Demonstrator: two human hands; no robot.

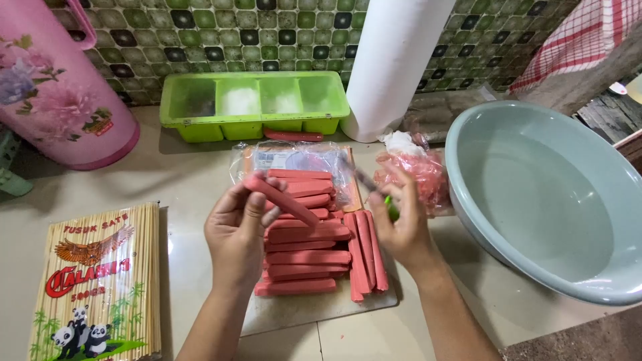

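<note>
My left hand holds one pink-red sausage tilted above a pile of sausages. The pile lies on a white cutting board, most sausages crosswise and a few lengthwise at its right side. My right hand is closed on a small knife with a green handle; its blade points up and left toward the held sausage. Behind the pile lies an open clear plastic sausage package.
A large grey-green basin stands at the right. A bag of peeled red casings lies beside it. At the back are a green compartment tray, a paper towel roll and a pink flowered jug. A pack of bamboo skewers lies left.
</note>
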